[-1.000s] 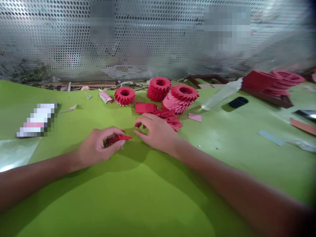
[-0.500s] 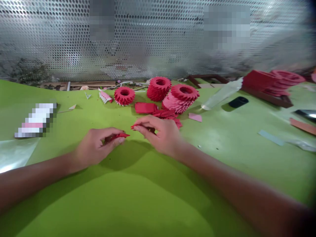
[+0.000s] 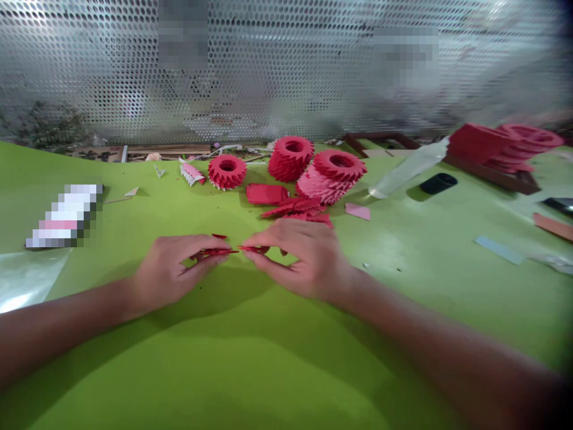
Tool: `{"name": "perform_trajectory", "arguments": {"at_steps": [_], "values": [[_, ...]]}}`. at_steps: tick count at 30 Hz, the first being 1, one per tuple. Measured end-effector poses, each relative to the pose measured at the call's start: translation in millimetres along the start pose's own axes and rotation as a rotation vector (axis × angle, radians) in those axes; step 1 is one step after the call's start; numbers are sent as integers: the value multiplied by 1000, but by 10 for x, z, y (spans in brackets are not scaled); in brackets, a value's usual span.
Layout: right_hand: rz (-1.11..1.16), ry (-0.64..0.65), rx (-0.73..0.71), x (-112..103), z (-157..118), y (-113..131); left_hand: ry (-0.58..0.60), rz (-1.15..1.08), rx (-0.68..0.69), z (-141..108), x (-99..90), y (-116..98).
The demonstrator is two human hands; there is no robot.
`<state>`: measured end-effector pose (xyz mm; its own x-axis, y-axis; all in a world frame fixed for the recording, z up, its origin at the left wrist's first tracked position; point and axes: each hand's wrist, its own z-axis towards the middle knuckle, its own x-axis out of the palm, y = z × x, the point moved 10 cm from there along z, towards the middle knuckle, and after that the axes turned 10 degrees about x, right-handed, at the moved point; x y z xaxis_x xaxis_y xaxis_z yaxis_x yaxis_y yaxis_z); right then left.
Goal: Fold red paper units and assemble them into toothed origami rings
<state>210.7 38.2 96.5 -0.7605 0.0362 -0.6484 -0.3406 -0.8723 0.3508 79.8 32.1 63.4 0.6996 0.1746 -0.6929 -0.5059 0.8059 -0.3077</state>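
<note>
My left hand (image 3: 181, 266) pinches folded red paper pieces (image 3: 218, 252) between thumb and fingers, their tips pointing right. Facing it, my right hand (image 3: 304, 254) grips another folded red paper piece (image 3: 250, 248), its point turned left. Only a narrow gap parts the two points. The fingers cover much of both pieces. Just behind my right hand lies a heap of folded red pieces (image 3: 298, 207), with a red paper stack (image 3: 267, 193) beside it. Farther back stand a small red paper ring (image 3: 227, 172), a taller red one (image 3: 291, 158) and a red-and-pink one (image 3: 331, 176).
A glue bottle (image 3: 407, 168) lies at back right near a black cap (image 3: 439, 183). Beyond is a brown tray (image 3: 505, 176) with red paper parts. A blurred-out flat object (image 3: 67, 215) rests at left. Paper scraps (image 3: 358, 211) dot the green table (image 3: 224, 376); perforated metal sheeting (image 3: 268, 71) stands behind.
My right hand has come down toward the left one, bringing its red piece level with the left pieces. My left hand has barely shifted. The view has moved slightly.
</note>
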Motion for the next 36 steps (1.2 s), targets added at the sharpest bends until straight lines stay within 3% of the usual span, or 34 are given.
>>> {"name": "perform_trajectory", "arguments": {"at_steps": [5, 20, 36], "values": [[-11, -25, -71, -11, -24, 87, 6, 29, 5, -14, -4, 1], [-50, 8, -84, 38, -29, 71, -16, 118, 84, -33, -19, -45], [-141, 55, -166, 110, -58, 111, 33, 212, 38, -62, -7, -26]]}}
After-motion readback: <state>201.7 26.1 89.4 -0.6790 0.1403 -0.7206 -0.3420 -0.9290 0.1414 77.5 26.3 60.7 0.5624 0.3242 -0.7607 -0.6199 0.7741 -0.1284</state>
